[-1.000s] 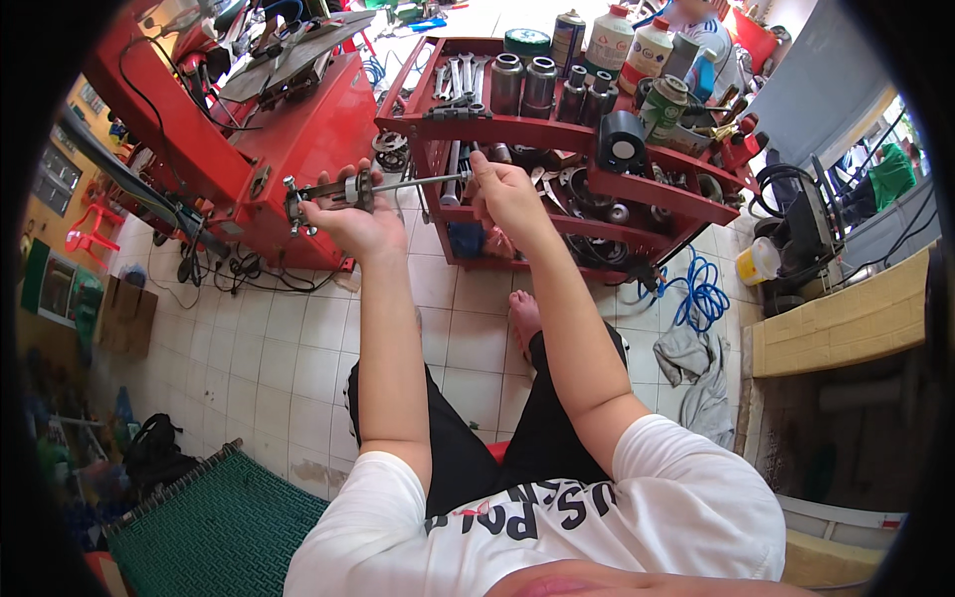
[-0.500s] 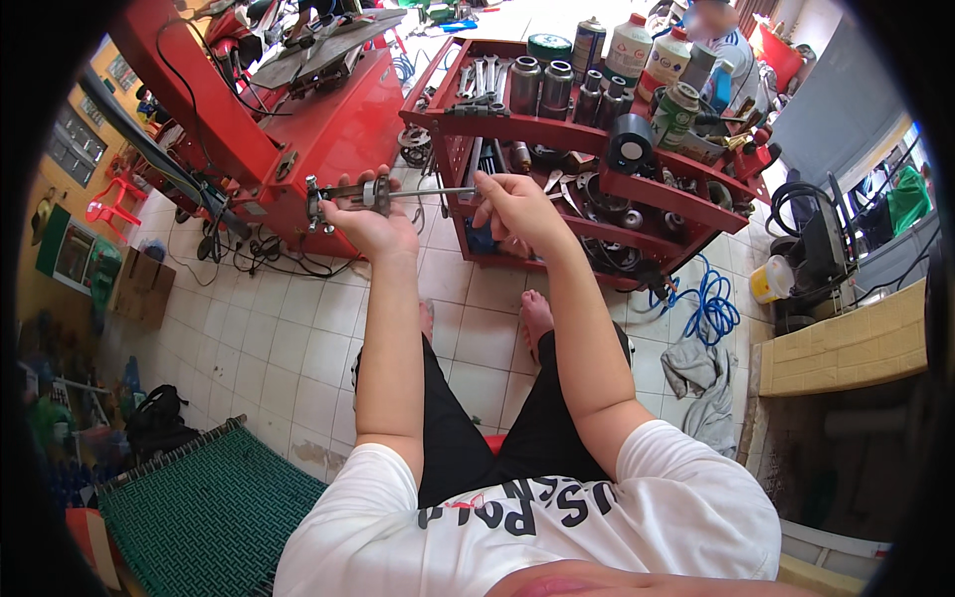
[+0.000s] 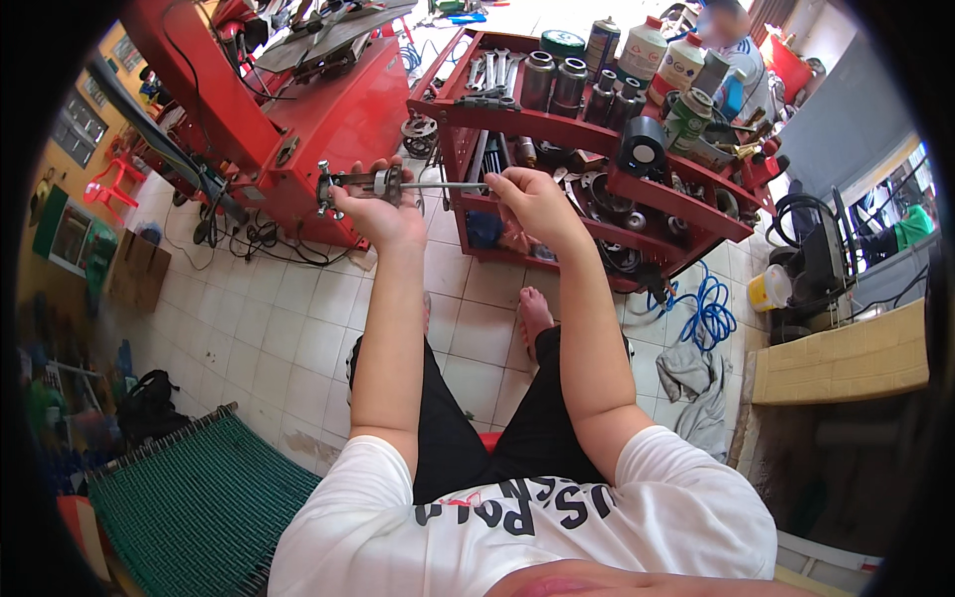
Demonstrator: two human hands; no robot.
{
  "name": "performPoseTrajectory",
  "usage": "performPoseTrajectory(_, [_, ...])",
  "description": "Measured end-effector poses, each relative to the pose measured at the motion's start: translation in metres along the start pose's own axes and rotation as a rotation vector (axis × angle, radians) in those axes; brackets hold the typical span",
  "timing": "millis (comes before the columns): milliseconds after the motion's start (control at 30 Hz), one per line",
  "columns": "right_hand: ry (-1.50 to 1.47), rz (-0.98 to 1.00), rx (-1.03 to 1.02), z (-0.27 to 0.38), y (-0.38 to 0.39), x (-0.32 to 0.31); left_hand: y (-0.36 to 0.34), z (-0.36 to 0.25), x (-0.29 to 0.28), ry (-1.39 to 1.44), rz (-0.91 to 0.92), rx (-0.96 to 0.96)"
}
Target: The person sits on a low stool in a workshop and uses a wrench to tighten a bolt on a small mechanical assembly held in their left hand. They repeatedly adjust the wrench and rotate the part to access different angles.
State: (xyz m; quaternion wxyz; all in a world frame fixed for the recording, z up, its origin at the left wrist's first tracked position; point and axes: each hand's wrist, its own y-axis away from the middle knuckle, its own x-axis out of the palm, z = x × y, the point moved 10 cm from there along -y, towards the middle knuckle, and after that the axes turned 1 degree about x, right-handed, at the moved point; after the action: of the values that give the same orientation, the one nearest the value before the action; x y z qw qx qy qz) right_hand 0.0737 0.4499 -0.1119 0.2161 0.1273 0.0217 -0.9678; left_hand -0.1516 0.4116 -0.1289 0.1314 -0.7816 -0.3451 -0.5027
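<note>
In front of me, level between my hands, is a metal assembly with a round disc, a silver clamp-like end on its left and a long thin rod to the right. My left hand is turned palm up, its fingers curled under and around the disc end. The rod's right end is pinched between the thumb and fingers of my right hand. Whether the rod is a separate piece from the disc end cannot be made out.
A red tool trolley stands just beyond my right hand, with wrenches, sockets, bottles and cans on top. The red lift base is at the far left. A blue hose lies right; a green woven seat is near left. Another person is behind the trolley.
My view has shifted slightly. Both hands still hold the assembly nearly level, and the right fingers have turned a little at the rod's end.
</note>
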Motion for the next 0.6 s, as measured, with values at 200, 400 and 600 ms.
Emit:
performPoseTrajectory(200, [-0.111, -0.098, -0.101, 0.022, 0.009, 0.001, -0.001, -0.005, -0.001, 0.015, -0.001, 0.011])
performPoseTrajectory(400, [-0.046, 0.020, -0.016, 0.006, 0.003, 0.006, -0.001, -0.005, -0.001, 0.012, 0.004, 0.015])
performPoseTrajectory(600, [-0.118, -0.072, -0.152, 0.011, 0.002, 0.007, -0.001, -0.005, -0.001, 0.032, -0.009, 0.016])
